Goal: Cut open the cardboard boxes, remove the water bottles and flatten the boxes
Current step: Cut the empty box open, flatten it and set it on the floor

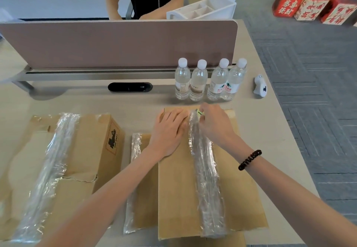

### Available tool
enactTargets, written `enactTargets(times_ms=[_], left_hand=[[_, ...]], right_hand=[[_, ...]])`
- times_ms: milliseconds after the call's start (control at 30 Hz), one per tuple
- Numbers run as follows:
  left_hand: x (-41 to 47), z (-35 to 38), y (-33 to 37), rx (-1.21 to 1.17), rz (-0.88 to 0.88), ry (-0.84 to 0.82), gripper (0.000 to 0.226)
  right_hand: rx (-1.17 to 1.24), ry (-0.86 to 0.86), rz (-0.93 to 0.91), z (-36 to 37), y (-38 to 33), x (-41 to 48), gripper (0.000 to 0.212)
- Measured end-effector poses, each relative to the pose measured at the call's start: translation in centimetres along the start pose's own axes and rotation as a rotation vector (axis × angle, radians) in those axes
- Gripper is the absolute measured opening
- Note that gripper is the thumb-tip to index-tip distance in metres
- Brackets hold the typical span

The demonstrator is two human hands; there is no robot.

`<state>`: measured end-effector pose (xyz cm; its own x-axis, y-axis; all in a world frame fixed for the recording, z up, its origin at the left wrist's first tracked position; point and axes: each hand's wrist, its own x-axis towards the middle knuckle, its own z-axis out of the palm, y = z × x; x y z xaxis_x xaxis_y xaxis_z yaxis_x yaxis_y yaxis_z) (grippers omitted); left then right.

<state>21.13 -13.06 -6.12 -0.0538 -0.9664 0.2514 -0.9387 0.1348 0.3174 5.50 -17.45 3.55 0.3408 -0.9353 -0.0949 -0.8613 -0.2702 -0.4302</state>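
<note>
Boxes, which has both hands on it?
The right box: left hand presses flat on it, right hand pinches a yellow-green tool at its tape. No hand is on the left box or middle box.

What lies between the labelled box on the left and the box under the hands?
Head view: a narrow cardboard piece with a clear tape strip lies on the table between the labelled box and the right box.

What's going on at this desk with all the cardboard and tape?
A person is opening a taped cardboard box on the desk. Their left hand presses flat on its top while the right hand pinches a small yellow-green tool, probably a cutter, at the far end of the clear tape. Four water bottles stand behind, and another taped box lies to the left.
</note>
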Motion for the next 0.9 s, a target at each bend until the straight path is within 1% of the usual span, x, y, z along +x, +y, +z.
enactTargets(times_ms=[300,433,633,767,900], left_hand=[[0.1,0.2,0.1,0.009,-0.010,0.005,0.039],[0.0,0.4,0.2,0.010,-0.006,0.036,0.040],[-0.1,0.1,0.3,0.021,-0.009,0.032,0.041],[-0.1,0.1,0.3,0.025,-0.003,0.019,0.043],[-0.2,-0.2,0.4,0.011,-0.007,0.009,0.044]], right_hand=[[-0.004,0.034,0.018,0.7,0.3,-1.2,0.027],[-0.016,0.020,0.010,0.6,0.5,-1.7,0.024],[-0.035,-0.013,0.019,0.3,-0.1,-2.1,0.022],[0.012,-0.021,0.039,0.0,-0.2,-2.0,0.028],[0.029,-0.014,0.051,0.0,-0.4,-2.7,0.029]])
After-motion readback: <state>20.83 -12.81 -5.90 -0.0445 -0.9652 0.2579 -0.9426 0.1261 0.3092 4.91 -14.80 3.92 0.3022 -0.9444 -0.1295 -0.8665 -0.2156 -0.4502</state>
